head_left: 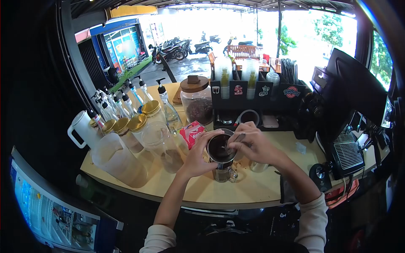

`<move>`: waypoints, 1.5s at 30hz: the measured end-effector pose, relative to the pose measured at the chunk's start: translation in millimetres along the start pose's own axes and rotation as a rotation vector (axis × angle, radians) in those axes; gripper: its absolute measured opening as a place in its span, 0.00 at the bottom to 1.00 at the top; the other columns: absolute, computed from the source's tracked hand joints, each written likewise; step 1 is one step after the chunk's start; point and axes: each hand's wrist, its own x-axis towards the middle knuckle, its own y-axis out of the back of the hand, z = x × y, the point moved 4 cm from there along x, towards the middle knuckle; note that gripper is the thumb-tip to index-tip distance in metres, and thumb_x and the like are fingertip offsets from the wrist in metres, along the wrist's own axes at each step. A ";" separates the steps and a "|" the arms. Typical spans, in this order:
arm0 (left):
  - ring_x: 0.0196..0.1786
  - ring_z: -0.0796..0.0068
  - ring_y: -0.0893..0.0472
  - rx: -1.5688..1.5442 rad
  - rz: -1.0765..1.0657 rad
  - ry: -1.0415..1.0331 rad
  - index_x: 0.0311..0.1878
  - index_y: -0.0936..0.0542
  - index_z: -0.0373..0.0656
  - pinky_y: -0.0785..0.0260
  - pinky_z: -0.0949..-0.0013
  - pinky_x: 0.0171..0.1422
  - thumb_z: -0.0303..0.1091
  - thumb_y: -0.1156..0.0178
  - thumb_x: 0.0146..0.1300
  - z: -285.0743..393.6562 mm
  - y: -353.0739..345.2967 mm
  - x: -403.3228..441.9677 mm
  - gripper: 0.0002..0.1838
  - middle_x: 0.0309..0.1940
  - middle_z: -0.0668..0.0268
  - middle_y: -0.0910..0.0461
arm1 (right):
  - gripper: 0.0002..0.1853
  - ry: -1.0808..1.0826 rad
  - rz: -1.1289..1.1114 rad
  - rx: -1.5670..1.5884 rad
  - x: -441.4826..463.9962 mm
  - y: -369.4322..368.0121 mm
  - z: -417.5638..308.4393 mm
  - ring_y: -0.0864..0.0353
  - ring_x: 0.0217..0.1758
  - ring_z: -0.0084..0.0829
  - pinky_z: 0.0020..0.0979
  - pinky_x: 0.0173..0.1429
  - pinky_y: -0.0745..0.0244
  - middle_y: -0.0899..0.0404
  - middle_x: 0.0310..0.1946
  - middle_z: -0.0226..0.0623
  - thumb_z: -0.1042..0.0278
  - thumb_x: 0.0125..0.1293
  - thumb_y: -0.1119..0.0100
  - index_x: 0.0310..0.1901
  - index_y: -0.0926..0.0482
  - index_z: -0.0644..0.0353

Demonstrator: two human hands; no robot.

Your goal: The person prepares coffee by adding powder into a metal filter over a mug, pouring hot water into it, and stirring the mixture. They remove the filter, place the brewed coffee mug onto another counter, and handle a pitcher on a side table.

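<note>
Near the counter's front edge stands a small glass mug (223, 173), and a round metal-rimmed vessel (220, 148) with dark contents sits above it. My left hand (199, 155) is wrapped round the left side of that vessel, thumb in front and fingers behind. My right hand (254, 144) pinches a metal spoon (238, 139) whose lower end dips into the dark contents. A red and white packet (193, 133) lies just behind my left hand. Part of a small glass container (257, 166) shows below my right hand.
Left on the counter (253, 189) are a frosted pitcher (114, 156), a clear pitcher (162, 145), gold-lidded jars (138, 123), a white jug (83, 128) and pump bottles (166, 105). Behind stand a wooden-lidded jar (197, 101) and a black cup organizer (253, 95). A scale-like device (320, 173) and a machine (346, 154) stand right.
</note>
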 end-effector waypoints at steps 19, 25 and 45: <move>0.65 0.59 0.33 0.029 0.131 0.101 0.62 0.29 0.47 0.42 0.59 0.72 0.30 0.27 0.35 -3.3 -2.8 -5.8 0.43 0.59 0.61 0.27 | 0.06 -0.060 0.194 0.023 -7.9 -6.7 1.9 0.24 0.33 0.27 0.31 0.49 0.34 0.21 0.25 0.31 0.71 0.65 0.41 0.34 0.17 0.62; 0.59 0.71 0.24 0.093 0.114 0.136 0.63 0.33 0.38 0.31 0.65 0.67 0.32 0.20 0.38 -11.9 -5.7 -12.7 0.46 0.57 0.60 0.26 | 0.07 -0.323 0.311 0.664 -13.5 -15.8 23.1 0.16 0.36 0.21 0.23 0.42 0.25 0.20 0.30 0.29 0.70 0.68 0.43 0.36 0.22 0.64; 0.52 0.71 0.22 0.089 0.100 0.131 0.62 0.27 0.44 0.39 0.59 0.67 0.35 0.30 0.51 31.0 31.4 -5.0 0.33 0.46 0.64 0.22 | 0.06 -0.260 0.236 0.208 -9.1 -15.3 0.1 0.20 0.36 0.18 0.22 0.43 0.29 0.18 0.29 0.31 0.72 0.61 0.35 0.36 0.20 0.64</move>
